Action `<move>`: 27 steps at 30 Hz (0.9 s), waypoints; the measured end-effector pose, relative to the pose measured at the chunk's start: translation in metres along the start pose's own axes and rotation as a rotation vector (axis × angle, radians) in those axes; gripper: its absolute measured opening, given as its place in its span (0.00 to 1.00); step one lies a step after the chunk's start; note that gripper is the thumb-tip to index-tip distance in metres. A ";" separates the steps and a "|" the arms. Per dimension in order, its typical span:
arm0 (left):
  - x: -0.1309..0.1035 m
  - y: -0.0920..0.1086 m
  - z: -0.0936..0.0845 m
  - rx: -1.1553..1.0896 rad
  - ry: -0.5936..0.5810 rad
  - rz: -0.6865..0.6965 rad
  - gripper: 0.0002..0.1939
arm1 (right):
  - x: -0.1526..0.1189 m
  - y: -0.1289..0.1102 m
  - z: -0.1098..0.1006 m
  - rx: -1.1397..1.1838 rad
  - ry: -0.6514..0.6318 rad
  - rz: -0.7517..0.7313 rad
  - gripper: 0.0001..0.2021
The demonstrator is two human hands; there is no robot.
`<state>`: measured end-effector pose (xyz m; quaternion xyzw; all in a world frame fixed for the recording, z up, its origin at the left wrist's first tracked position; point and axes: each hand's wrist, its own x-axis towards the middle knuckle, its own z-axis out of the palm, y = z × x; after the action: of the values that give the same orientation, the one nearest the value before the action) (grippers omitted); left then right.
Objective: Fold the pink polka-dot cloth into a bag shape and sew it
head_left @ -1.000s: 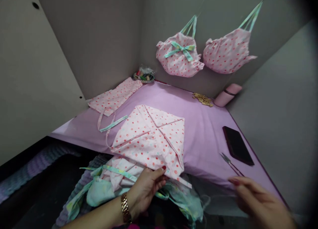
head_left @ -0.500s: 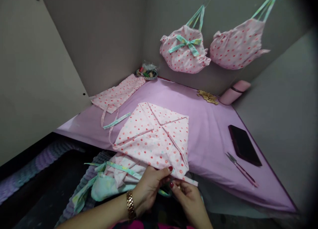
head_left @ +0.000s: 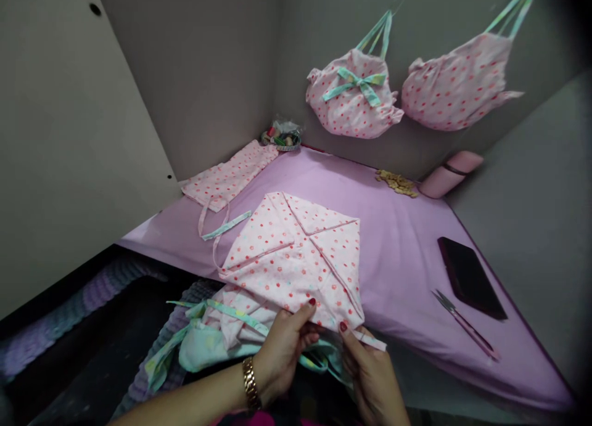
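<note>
A pink fabric piece with red dots (head_left: 296, 259), folded to a middle point like an envelope, lies over the front of the table. My left hand (head_left: 289, 346) pinches its front edge, thumb on top and fingers beneath. At the front right corner my right hand (head_left: 370, 358) also grips the fabric, thumb on top; a pale strip (head_left: 370, 338) sticks out past that hand. Below the fabric, a mint-green cloth bundle (head_left: 208, 349) with ties hangs at my lap, and part of it is hidden behind my hands.
On the purple cloth (head_left: 398, 253) lie a pink-handled thread snipper (head_left: 467, 327), a black phone (head_left: 472, 278), several tan pieces (head_left: 396, 183) and a pink bottle (head_left: 451, 174). At the back left are folded dotted fabric (head_left: 231, 176) and a small basket (head_left: 289, 143). Two dotted bags (head_left: 354, 99) hang above.
My right hand has moved right along the fabric's front edge, away from my left hand. My left thumb has slid slightly up onto the fabric. The whole view has shifted a little.
</note>
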<state>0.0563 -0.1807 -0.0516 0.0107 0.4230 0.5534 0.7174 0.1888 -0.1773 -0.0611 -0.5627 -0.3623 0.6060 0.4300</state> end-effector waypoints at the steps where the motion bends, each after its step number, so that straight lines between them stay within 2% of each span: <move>1: 0.001 0.000 -0.002 -0.016 -0.003 -0.001 0.15 | 0.000 0.000 0.000 0.030 0.006 0.017 0.19; 8: 0.000 0.003 -0.003 0.016 0.014 -0.009 0.12 | -0.002 -0.005 0.006 0.119 0.016 0.100 0.23; 12: -0.003 0.006 0.000 0.083 0.047 0.029 0.14 | -0.001 0.006 0.002 0.076 -0.146 0.183 0.24; 16: -0.004 0.007 0.003 0.087 0.072 0.049 0.13 | -0.005 0.018 -0.010 -0.096 -0.268 0.231 0.24; 18: -0.004 0.007 0.003 0.095 0.071 0.055 0.13 | -0.009 0.015 -0.017 -0.239 -0.298 0.150 0.23; 24: -0.002 0.004 0.001 0.130 0.055 0.071 0.13 | -0.020 -0.030 -0.031 -0.746 -0.289 -0.391 0.11; 27: 0.000 0.003 0.000 0.123 0.047 0.069 0.13 | -0.022 -0.045 -0.028 -0.830 -0.240 -0.510 0.11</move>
<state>0.0540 -0.1799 -0.0504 0.0564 0.4723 0.5510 0.6857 0.2219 -0.1828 -0.0143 -0.5064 -0.7455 0.3469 0.2597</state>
